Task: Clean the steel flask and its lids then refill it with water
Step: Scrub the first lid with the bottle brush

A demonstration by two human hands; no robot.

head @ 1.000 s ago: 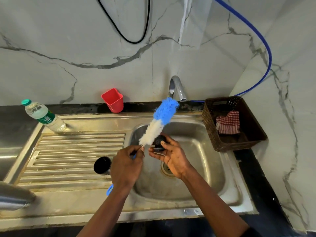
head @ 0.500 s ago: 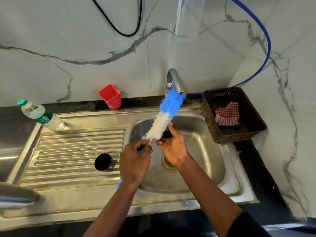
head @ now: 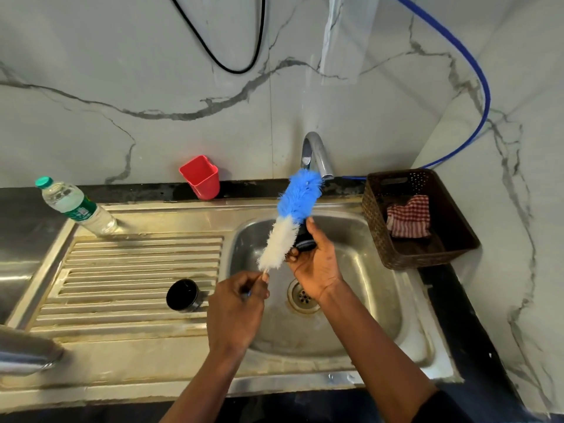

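Lid (head: 305,243) gripped by right hand (head: 317,270); left hand (head: 236,303) grips brush (head: 290,218) (bottle (head: 76,207) label unreadable).

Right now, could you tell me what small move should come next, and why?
Probably draw the brush across the small black lid again. The right hand holds that lid over the sink, the left hand grips the brush handle, and the bristles lie against the lid.

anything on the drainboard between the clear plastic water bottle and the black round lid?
Nothing. In the head view, only bare ribbed steel drainboard lies between the clear plastic water bottle and the black round lid.
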